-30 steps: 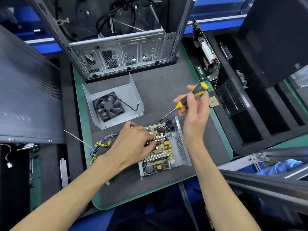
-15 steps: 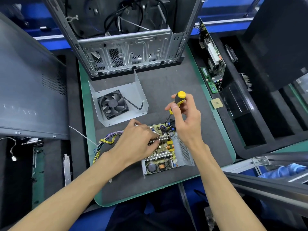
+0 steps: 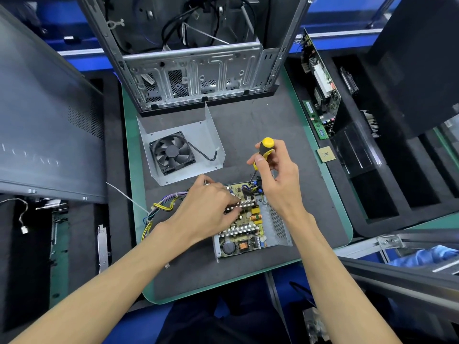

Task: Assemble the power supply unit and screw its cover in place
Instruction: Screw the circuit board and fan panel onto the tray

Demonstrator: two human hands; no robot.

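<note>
Dark foam mat [image 3: 285, 125] at frame centre: my right hand [image 3: 278, 180] has swung the yellow-handled screwdriver [image 3: 263, 152] upright, tip down at the open metal power supply box [image 3: 250, 219]. My left hand [image 3: 211, 209] stays pressing its circuit board, so I judge screw-driving begins.

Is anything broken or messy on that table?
Nothing looks broken. The power supply is just open, its circuit board bare, and its fan cover lies apart behind it. A loose white cable tie sticks out over the mat's left edge.
</note>
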